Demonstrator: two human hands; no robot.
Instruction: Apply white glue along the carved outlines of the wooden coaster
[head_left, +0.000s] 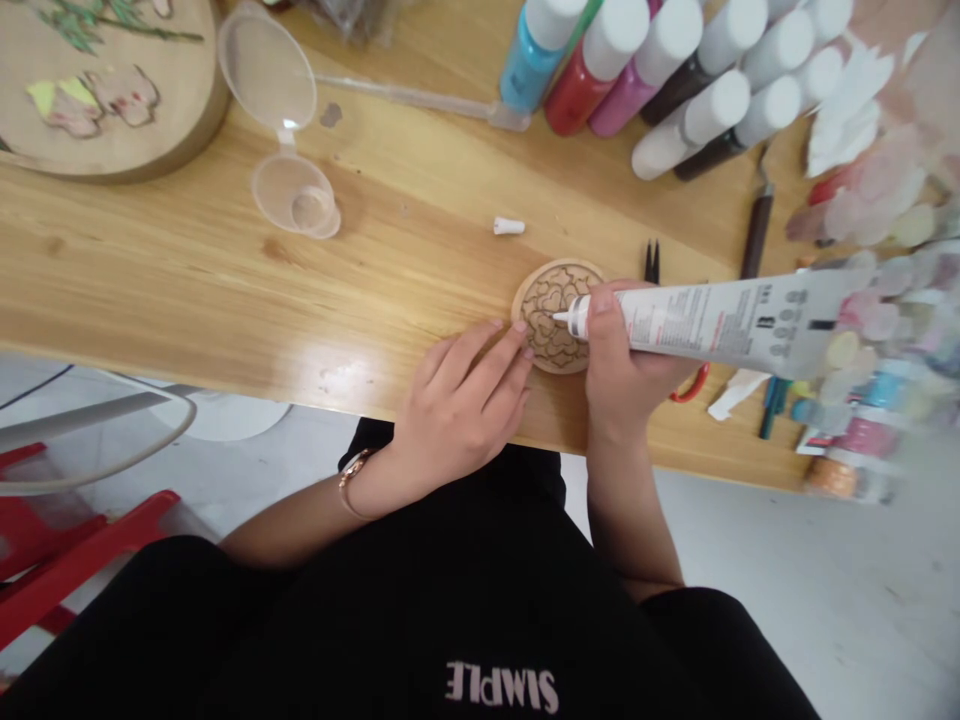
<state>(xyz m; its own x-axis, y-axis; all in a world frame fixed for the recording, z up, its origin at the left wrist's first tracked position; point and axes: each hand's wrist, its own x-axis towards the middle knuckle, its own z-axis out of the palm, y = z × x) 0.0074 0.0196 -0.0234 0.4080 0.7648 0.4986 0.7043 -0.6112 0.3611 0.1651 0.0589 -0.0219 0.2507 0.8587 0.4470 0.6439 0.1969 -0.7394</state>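
Note:
A small round wooden disc [553, 300] with an engraved heart pattern lies near the front edge of the wooden table [187, 280]. My left hand [461, 400] rests flat beside it, fingers stretched out, the fingertips touching the disc's left rim. My right hand [622, 370] is wrapped round a long white tube [720, 320]. The tube's nozzle [564, 317] points left and sits over the middle of the disc. A small white cap [508, 226] lies on the table just behind the disc.
Several paint bottles [675, 70] with white caps lie at the back right. A clear plastic funnel [281, 120] and a large wooden round [97, 85] sit at the back left. Small black tweezers [652, 262], a brown-handled tool [756, 235] and pale petals [877, 190] lie on the right.

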